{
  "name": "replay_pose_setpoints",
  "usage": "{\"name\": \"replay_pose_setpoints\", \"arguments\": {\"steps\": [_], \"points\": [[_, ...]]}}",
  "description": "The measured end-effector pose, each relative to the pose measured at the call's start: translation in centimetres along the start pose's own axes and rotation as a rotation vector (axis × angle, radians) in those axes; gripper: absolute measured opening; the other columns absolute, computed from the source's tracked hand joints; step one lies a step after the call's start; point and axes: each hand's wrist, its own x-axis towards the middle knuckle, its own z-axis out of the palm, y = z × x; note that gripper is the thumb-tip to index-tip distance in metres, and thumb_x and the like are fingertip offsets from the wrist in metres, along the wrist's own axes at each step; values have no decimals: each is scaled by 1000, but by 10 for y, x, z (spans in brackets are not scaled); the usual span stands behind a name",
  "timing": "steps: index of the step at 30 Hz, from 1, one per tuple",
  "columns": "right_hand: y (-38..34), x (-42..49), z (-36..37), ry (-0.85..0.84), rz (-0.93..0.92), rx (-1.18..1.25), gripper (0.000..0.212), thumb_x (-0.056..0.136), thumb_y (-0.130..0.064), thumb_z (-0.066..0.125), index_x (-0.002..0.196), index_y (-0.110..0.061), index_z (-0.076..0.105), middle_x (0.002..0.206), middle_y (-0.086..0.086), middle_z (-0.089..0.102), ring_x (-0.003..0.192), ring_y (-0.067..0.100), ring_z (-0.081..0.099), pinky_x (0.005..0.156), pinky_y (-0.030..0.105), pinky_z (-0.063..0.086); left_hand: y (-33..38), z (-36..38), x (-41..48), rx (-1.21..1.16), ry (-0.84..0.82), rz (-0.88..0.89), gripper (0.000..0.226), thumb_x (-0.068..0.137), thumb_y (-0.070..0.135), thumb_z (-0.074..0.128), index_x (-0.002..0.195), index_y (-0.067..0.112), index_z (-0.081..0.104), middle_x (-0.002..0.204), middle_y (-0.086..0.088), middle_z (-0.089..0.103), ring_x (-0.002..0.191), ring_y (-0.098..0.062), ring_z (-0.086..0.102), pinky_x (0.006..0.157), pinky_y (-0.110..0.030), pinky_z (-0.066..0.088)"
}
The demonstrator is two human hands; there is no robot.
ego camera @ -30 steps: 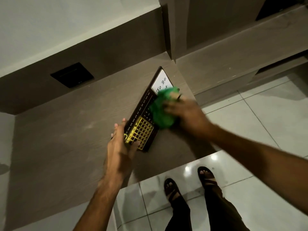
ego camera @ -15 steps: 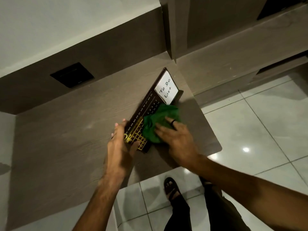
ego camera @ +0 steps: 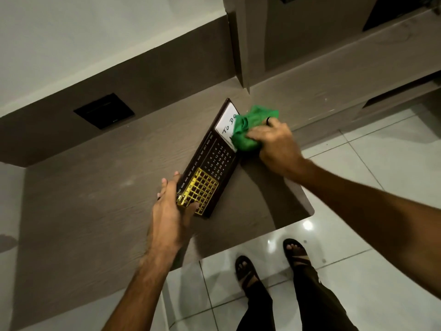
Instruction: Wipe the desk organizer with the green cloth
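The desk organizer (ego camera: 211, 161) is a long dark brown block lying diagonally on the desk, with a gold grid and calendar numbers on its face and a white "To Do" panel at its far end. My left hand (ego camera: 171, 206) grips its near end, thumb on the gold grid. My right hand (ego camera: 274, 142) presses the bunched green cloth (ego camera: 248, 130) onto the far end, covering the right part of the white panel. A dark ring shows on one finger of that hand.
The brown wood-grain desk (ego camera: 95, 199) ends in a rounded corner at the right, above white floor tiles (ego camera: 358, 259). A black wall socket (ego camera: 103, 111) sits in the back panel. My sandalled feet (ego camera: 248, 271) stand below the desk edge. Cabinet shelves (ego camera: 334, 75) rise to the right.
My right hand slid the green cloth from the organizer's middle up to its far end, over the white panel. The left hand kept its hold on the near end.
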Motion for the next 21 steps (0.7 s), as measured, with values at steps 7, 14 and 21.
{"name": "replay_pose_setpoints", "arguments": {"steps": [7,14,21], "points": [[-82,-73,26,-260,-385,94,43,76,-10,61,116,-24,68,121,-6,69,107,25,48,80,36,36,0,1,-5,-34,52,8,78,89,27,72,154,24,29,147,-16,56,127,-33,62,102,-58,56],[-79,-74,16,-482,-548,163,40,83,-15,61,120,-29,65,122,-2,65,114,24,48,93,38,42,-1,4,-7,-72,88,-8,80,88,11,73,153,26,30,139,-12,60,120,-26,64,97,-49,59],[28,28,-43,-93,119,-135,49,80,-7,61,125,-26,62,129,15,60,121,37,47,102,43,39,-3,6,-5,-69,88,1,77,88,19,74,151,25,31,143,-12,57,129,-27,58,104,-45,51]]}}
